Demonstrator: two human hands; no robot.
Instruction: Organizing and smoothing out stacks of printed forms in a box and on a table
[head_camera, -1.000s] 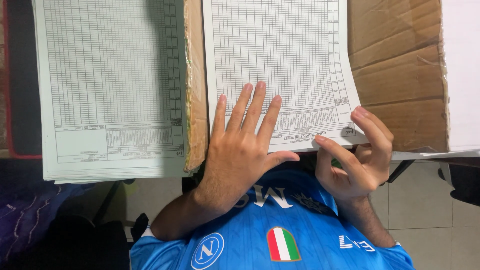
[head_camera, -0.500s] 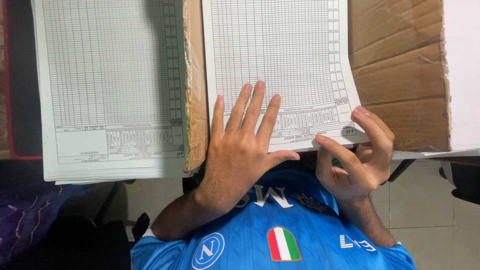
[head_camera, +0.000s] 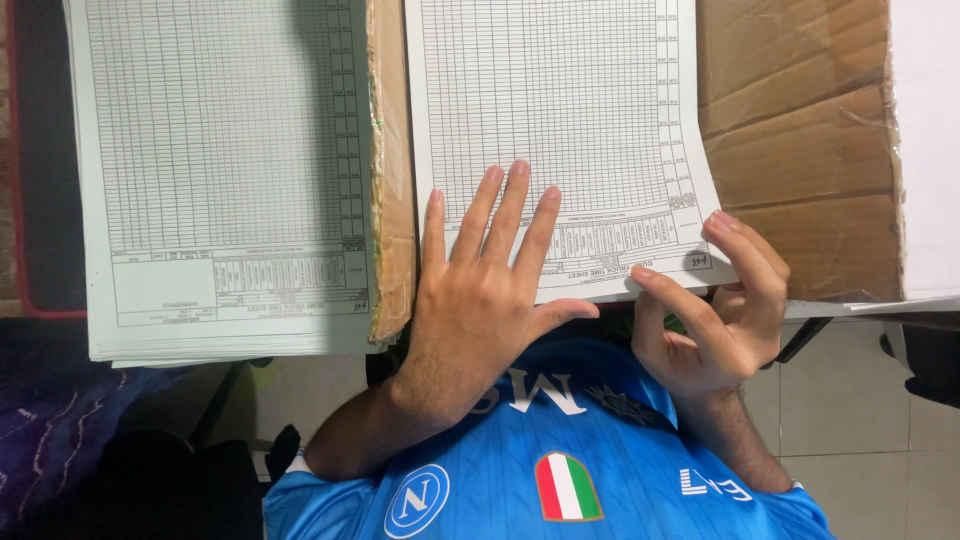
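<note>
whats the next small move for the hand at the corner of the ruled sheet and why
Probably lift that corner and peel the top sheet off. The right hand already pinches the lower right corner of the ruled sheet between thumb and fingers, while the left hand lies flat on its lower edge. A second pile of similar sheets sits to the left on the cardboard.

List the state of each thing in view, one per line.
Left hand: flat, fingers spread, pressing the right stack.
Right hand: pinching that stack's near corner.
Right stack: flat on cardboard.
Left stack: flat, untouched.
Cardboard: creased, edge torn.
</note>
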